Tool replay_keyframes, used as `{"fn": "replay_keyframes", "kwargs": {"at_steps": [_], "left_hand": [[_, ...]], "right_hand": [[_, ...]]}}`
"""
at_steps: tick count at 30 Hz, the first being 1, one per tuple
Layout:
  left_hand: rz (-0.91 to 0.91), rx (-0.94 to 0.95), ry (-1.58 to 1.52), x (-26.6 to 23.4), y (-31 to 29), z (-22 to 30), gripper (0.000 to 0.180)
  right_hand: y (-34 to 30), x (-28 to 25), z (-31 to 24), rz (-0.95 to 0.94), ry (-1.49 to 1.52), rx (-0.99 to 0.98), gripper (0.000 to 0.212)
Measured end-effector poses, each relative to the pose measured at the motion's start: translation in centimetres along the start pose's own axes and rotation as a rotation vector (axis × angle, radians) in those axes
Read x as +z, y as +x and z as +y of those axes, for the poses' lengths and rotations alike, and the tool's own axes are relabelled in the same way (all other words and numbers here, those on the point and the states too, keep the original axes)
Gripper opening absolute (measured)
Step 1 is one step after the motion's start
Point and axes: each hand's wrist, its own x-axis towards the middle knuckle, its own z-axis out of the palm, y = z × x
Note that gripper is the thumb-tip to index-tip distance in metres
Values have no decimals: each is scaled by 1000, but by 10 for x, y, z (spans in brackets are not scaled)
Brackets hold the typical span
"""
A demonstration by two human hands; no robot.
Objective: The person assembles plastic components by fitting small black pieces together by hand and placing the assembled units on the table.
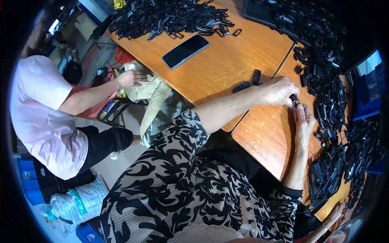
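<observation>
My left hand (279, 91) is closed around a small black plastic part (293, 97) above the seam between two wooden tables (227, 60). My right hand (304, 118) reaches up from below, and its fingertips pinch the same part. Two loose black parts (242, 86) (256, 76) lie on the table just left of my left hand. A long heap of similar black parts (328, 81) runs along the table right of both hands.
A dark phone (185, 50) lies on the far table, below another heap of black parts (170, 18). A black tray with parts (326, 174) sits at the near right. At the left, a person in a pink shirt (40, 117) reaches into a beige bag (152, 89).
</observation>
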Motion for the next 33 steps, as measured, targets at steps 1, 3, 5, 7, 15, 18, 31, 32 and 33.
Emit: {"fn": "replay_keyframes", "kwargs": {"at_steps": [1, 3, 5, 7, 15, 18, 31, 32, 33], "left_hand": [[-6, 57, -9, 0, 1, -2, 31], [-28, 51, 2, 4, 6, 1, 30], [-52, 50, 44, 6, 12, 4, 24], [58, 106, 95, 8, 4, -4, 31], [27, 43, -143, 3, 5, -1, 25], [27, 48, -203, 11, 6, 0, 23], [-12, 9, -226, 11, 3, 3, 19], [-14, 10, -209, 10, 4, 3, 18], [-14, 7, -190, 9, 3, 3, 18]], "right_hand": [[-1, -2, -1, 1, 6, 21, 21], [-2, -7, 0, 40, -13, 28, 22], [2, -16, 3, 79, -151, -16, 23], [-2, 0, -12, 77, -107, 52, 24], [10, -8, -1, -23, 189, 81, 24], [7, -16, 0, -46, 151, 81, 24], [1, -17, -7, -95, 101, 39, 23], [2, -15, -6, -88, 87, 40, 23], [3, -13, -7, -87, 74, 40, 24]]}}
